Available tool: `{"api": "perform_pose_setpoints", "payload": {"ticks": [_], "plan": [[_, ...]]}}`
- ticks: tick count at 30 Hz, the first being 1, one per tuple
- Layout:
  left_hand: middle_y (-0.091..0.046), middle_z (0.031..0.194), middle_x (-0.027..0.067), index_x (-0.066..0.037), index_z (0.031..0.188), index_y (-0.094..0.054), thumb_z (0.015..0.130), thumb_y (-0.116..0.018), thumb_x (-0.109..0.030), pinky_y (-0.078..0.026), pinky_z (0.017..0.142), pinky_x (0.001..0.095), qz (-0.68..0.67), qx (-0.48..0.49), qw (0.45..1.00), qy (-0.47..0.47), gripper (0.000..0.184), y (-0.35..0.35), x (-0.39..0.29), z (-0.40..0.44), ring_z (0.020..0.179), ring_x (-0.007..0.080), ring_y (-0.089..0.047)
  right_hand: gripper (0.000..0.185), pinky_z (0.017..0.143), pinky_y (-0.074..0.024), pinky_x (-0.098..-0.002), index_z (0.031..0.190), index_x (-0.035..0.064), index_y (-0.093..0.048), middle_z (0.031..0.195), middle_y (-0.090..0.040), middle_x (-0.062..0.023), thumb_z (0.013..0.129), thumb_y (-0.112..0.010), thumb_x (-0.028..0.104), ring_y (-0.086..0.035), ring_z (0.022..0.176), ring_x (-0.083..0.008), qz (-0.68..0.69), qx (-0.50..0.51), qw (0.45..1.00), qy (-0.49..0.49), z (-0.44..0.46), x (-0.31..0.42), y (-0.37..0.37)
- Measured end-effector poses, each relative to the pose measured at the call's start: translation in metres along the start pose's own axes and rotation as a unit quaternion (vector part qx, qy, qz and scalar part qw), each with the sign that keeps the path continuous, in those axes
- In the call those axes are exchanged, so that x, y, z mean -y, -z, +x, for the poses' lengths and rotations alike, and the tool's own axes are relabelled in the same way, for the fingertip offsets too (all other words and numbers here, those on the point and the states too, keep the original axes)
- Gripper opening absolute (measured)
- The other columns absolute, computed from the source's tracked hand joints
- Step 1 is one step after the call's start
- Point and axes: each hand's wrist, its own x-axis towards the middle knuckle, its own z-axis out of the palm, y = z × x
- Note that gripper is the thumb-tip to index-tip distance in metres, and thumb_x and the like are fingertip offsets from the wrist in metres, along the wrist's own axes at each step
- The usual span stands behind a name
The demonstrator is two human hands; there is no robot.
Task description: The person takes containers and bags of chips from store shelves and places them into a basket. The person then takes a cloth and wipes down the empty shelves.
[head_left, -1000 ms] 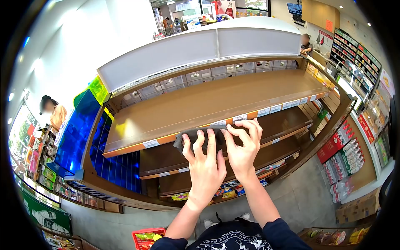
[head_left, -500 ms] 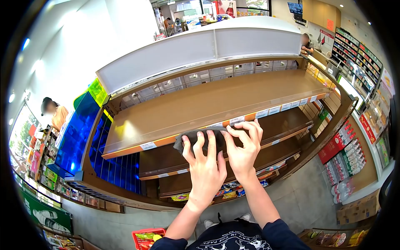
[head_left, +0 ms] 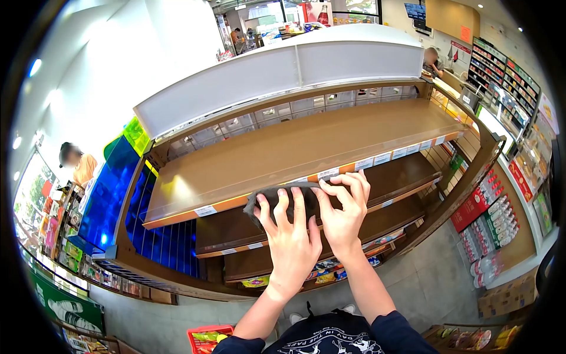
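A dark grey cloth point(head_left: 254, 207) lies along the front edge of the top brown shelf point(head_left: 295, 138), over part of its orange price strip point(head_left: 230, 202). My left hand point(head_left: 290, 236) presses on the cloth, its fingers bent over it. Close beside it on the right, my right hand point(head_left: 344, 212) pinches the cloth's right end, fingers curled at the strip. White price labels point(head_left: 382, 158) run along the strip to the right of my hands. The underside of the cloth is hidden.
Lower brown shelves point(head_left: 407, 177) sit below, with snack packets at the bottom. A red basket point(head_left: 191, 337) stands on the floor near my feet. Bottles point(head_left: 501, 221) stand at the right. One person point(head_left: 82, 165) is at the left, another point(head_left: 432, 62) behind the counter.
The shelf and its labels have shifted slightly left in view relative to my hands. Both hands keep hold of the cloth. The person at the counter has an arm raised towards the head.
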Motion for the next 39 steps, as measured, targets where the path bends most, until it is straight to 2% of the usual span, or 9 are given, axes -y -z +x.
{"api": "perform_pose_setpoints", "payload": {"ticks": [6,14,21,26,30,33,38,39], "plan": [[-0.037,0.133,0.024,0.004,0.133,-0.048,0.079,-0.067,-0.006,-0.028,0.106,0.06,-0.017,-0.007,1.0,-0.004,0.058,-0.003,-0.003,0.001,0.13,0.0534,-0.024,0.017,0.103,-0.0383,-0.0518,0.084,0.008,-0.07,0.093,-0.058,-0.0043,0.071,-0.08,0.004,-0.053,0.102,-0.0283,0.006,0.007,1.0,-0.001,0.001,-0.005,0.003],[-0.037,0.131,0.0261,0.005,0.133,-0.048,0.079,-0.068,-0.006,-0.028,0.106,0.06,-0.008,-0.008,1.0,-0.012,0.059,-0.007,-0.009,0.003,0.128,0.0541,-0.024,0.017,0.098,-0.0418,-0.0456,0.082,0.0072,-0.072,0.09,-0.06,-0.0036,0.069,-0.082,0.004,-0.053,0.099,-0.0264,0.004,0.004,1.0,-0.007,0.005,-0.007,0.006],[-0.036,0.131,0.0277,0.006,0.133,-0.047,0.079,-0.067,-0.006,-0.029,0.105,0.0604,-0.001,-0.009,1.0,-0.01,0.059,-0.012,-0.015,0.005,0.127,0.0546,-0.025,0.017,0.099,-0.0412,-0.048,0.082,0.0066,-0.07,0.091,-0.058,-0.0039,0.07,-0.08,0.004,-0.052,0.1,-0.0275,0.014,0.011,1.0,-0.018,0.006,-0.012,0.009],[-0.035,0.13,0.0279,0.006,0.134,-0.046,0.079,-0.068,-0.007,-0.029,0.105,0.0609,0.002,-0.004,1.0,-0.009,0.06,-0.015,-0.02,0.006,0.126,0.0542,-0.025,0.018,0.087,-0.0444,-0.039,0.083,0.0068,-0.071,0.089,-0.061,-0.0036,0.068,-0.081,0.003,-0.051,0.1,-0.0266,0.026,0.01,0.998,-0.049,0.007,-0.016,0.011],[-0.035,0.13,0.0279,0.006,0.135,-0.045,0.079,-0.068,-0.007,-0.028,0.105,0.0615,-0.001,-0.004,1.0,-0.009,0.061,-0.019,-0.025,0.007,0.126,0.0539,-0.025,0.019,0.083,-0.0446,-0.0369,0.083,0.0063,-0.071,0.088,-0.061,-0.0035,0.067,-0.081,0.002,-0.051,0.099,-0.0264,0.019,0.011,0.999,-0.044,0.01,-0.022,0.014],[-0.034,0.131,0.0283,0.005,0.136,-0.044,0.08,-0.067,-0.008,-0.027,0.105,0.0612,-0.005,-0.001,1.0,0.0,0.062,-0.022,-0.03,0.009,0.126,0.0544,-0.025,0.019,0.08,-0.0456,-0.036,0.082,0.0053,-0.07,0.086,-0.062,-0.0043,0.067,-0.081,0.002,-0.053,0.095,-0.0254,0.031,0.019,0.999,-0.039,0.014,-0.027,0.019],[-0.034,0.132,0.0296,0.007,0.134,-0.044,0.082,-0.066,-0.011,-0.026,0.104,0.0642,-0.008,-0.005,1.0,0.005,0.06,-0.026,-0.037,0.011,0.126,0.0576,-0.022,0.02,0.067,-0.0496,-0.0346,0.081,0.0038,-0.067,0.083,-0.063,-0.0071,0.069,-0.084,0.009,-0.059,0.077,-0.0237,0.077,0.046,0.992,-0.089,0.015,-0.042,0.027],[-0.034,0.132,0.0294,0.006,0.136,-0.043,0.081,-0.067,-0.011,-0.026,0.105,0.0626,-0.003,-0.005,1.0,0.013,0.062,-0.026,-0.039,0.011,0.127,0.0565,-0.023,0.025,0.07,-0.051,-0.0346,0.088,0.0017,-0.068,0.088,-0.064,-0.0091,0.071,-0.083,0.011,-0.061,0.08,-0.0247,0.096,0.084,0.984,-0.125,0.014,-0.044,0.03]]}}
